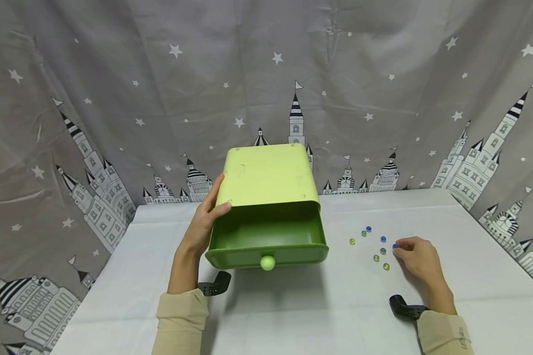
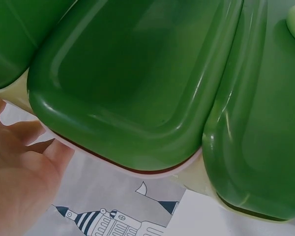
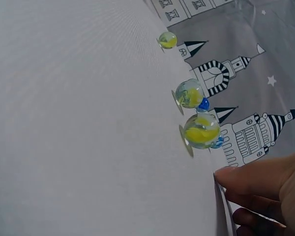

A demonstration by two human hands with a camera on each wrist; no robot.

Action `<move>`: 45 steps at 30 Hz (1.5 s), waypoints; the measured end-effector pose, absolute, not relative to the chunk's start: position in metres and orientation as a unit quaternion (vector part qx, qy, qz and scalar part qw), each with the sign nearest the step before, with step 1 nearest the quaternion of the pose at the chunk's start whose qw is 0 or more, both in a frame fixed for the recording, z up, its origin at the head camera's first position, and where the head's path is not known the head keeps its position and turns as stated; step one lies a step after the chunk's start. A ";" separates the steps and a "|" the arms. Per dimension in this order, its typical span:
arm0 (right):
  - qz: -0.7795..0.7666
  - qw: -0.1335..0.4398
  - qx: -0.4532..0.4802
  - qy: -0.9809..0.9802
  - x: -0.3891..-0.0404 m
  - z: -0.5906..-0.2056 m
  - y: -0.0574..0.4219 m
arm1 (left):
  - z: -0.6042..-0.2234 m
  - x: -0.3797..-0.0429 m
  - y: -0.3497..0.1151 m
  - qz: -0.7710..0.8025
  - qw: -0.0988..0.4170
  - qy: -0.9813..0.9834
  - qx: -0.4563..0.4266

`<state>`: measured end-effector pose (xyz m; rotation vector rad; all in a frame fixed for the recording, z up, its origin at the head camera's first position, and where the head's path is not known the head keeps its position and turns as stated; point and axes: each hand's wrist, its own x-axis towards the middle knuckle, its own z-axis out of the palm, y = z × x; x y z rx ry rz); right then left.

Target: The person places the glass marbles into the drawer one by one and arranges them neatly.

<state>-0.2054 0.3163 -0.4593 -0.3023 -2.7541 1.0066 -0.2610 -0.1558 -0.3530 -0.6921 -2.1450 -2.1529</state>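
Note:
A pale yellow-green drawer box (image 1: 268, 175) has its dark green drawer (image 1: 266, 255) pulled out at the front, with a round light green knob (image 1: 268, 263). No contents show in the drawer. My left hand (image 1: 202, 224) grips the box's left side, thumb at the front corner. Rounded green panels (image 2: 132, 83) fill the left wrist view, beside that hand. Right of the box, my right hand (image 1: 419, 259) pinches a blue marble (image 1: 396, 246) between thumb and fingertips at the cloth. In the right wrist view this marble is hidden behind the thumb (image 3: 236, 179).
Several loose glass marbles lie left of my right hand, among them a blue one (image 1: 383, 239), a yellow-green one (image 1: 386, 266) and a greyish one (image 1: 383, 251). White cloth (image 1: 360, 305) covers the table. Behind hangs a grey curtain (image 1: 257, 64) printed with castles and stars.

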 end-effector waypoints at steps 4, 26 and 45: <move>0.331 0.103 -0.103 -0.932 -0.206 -0.459 0.315 | -0.353 -0.261 -0.156 -0.689 0.013 -0.689 -0.223; 0.334 0.109 -0.112 -0.929 -0.206 -0.457 0.314 | -0.352 -0.261 -0.157 -0.684 0.015 -0.695 -0.219; 0.334 0.112 -0.111 -0.929 -0.207 -0.459 0.315 | -0.352 -0.261 -0.157 -0.692 0.003 -0.688 -0.217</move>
